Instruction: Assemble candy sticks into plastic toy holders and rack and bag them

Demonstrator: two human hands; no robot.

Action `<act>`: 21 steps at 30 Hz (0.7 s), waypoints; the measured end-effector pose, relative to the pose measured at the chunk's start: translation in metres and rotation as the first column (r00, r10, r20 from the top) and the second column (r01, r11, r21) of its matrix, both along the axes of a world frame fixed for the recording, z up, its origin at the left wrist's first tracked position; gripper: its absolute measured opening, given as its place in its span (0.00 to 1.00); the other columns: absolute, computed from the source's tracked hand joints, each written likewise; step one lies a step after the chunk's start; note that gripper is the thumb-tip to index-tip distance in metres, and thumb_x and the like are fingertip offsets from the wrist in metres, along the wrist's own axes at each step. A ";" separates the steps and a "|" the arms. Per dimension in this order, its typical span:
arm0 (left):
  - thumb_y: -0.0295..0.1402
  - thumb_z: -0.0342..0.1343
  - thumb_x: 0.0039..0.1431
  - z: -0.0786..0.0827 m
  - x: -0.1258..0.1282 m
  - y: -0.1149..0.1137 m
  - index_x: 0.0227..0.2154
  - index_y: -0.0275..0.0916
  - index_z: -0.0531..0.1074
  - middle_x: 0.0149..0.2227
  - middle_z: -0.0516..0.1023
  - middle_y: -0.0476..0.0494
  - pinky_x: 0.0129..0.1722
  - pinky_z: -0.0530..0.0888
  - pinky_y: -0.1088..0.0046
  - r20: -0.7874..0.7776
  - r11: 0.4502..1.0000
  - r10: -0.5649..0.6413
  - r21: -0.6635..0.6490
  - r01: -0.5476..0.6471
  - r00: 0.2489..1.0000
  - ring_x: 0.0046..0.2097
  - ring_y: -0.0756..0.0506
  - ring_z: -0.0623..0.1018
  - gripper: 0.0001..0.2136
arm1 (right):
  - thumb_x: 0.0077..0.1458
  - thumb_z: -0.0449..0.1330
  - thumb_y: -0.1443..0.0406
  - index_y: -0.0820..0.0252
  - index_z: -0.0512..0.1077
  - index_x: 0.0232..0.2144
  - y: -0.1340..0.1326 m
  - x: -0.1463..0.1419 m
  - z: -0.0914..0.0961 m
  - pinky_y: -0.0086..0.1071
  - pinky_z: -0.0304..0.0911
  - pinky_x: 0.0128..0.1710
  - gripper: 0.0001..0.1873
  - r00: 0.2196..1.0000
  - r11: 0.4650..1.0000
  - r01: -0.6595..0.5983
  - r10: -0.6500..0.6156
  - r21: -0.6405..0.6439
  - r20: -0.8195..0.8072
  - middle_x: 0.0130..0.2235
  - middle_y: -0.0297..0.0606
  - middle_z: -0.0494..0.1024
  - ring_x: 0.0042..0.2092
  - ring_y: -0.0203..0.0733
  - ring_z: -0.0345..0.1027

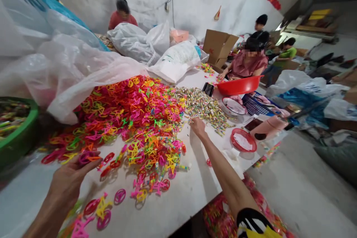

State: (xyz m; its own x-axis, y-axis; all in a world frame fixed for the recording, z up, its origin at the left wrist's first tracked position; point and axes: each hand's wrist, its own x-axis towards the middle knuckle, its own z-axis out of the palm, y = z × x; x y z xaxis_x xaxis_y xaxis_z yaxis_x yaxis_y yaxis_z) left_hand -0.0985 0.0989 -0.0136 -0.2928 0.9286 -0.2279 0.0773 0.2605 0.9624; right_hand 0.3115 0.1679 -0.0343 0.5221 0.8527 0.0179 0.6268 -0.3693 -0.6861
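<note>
A big heap of small neon plastic bicycles (131, 115) in pink, orange, yellow and green covers the white table (178, 193). My left hand (69, 178) rests at the heap's near edge, its fingers curled round a few pink and orange pieces. My right hand (197, 125) reaches far across to a pile of small wrapped candies (202, 106); its fingers are closed in the candies, and what they grip is hidden. Loose bicycles (100, 210) lie close to my left wrist.
Large clear plastic bags (69, 67) spill over the table's left side beside a green basin (19, 137). A red basin (240, 84), red lid (243, 140), pink jug (267, 128) and cardboard box (219, 46) stand at the right and far end. Other people sit at the far end.
</note>
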 end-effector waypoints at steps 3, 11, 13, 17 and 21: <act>0.40 0.67 0.27 0.010 0.011 -0.028 0.29 0.47 0.73 0.26 0.77 0.56 0.27 0.70 0.73 0.205 0.992 -0.049 -0.107 0.072 0.977 0.31 0.46 0.74 0.19 | 0.42 0.58 0.69 0.62 0.70 0.23 -0.015 -0.005 0.007 0.31 0.58 0.33 0.02 0.993 1.000 -0.010 0.013 0.023 -0.114 0.31 0.40 0.74 0.37 0.43 0.67; 0.34 0.64 0.41 0.012 0.078 -0.088 0.38 0.37 0.72 0.31 0.78 0.44 0.29 0.69 0.75 0.508 0.859 -0.401 -0.080 0.505 0.763 0.33 0.46 0.76 0.17 | 0.43 0.61 0.62 0.59 0.69 0.38 -0.130 -0.098 0.023 0.26 0.59 0.19 0.17 0.567 0.963 -0.249 0.230 0.101 -0.791 0.20 0.28 0.70 0.17 0.31 0.62; 0.33 0.63 0.42 0.011 0.092 -0.095 0.34 0.35 0.73 0.31 0.78 0.43 0.28 0.69 0.76 0.576 0.833 -0.431 -0.041 0.551 0.694 0.31 0.47 0.76 0.14 | 0.40 0.65 0.63 0.59 0.69 0.35 -0.154 -0.125 0.024 0.25 0.59 0.20 0.17 0.324 0.957 -0.260 0.213 0.130 -0.922 0.19 0.28 0.72 0.18 0.32 0.65; 0.32 0.61 0.45 0.011 0.099 -0.101 0.36 0.34 0.74 0.34 0.77 0.40 0.34 0.71 0.71 0.694 0.802 -0.450 0.038 0.595 0.562 0.35 0.46 0.75 0.13 | 0.41 0.66 0.64 0.60 0.68 0.30 -0.175 -0.146 0.023 0.23 0.60 0.20 0.13 0.204 0.951 -0.281 0.187 0.126 -0.961 0.19 0.31 0.74 0.20 0.32 0.66; 0.30 0.60 0.46 0.012 0.091 -0.104 0.38 0.34 0.74 0.34 0.77 0.40 0.35 0.72 0.71 0.726 0.780 -0.455 0.044 0.625 0.516 0.34 0.47 0.74 0.14 | 0.37 0.68 0.66 0.60 0.67 0.28 -0.176 -0.144 0.023 0.23 0.62 0.20 0.14 0.195 0.946 -0.301 0.180 0.116 -0.964 0.22 0.33 0.76 0.23 0.34 0.70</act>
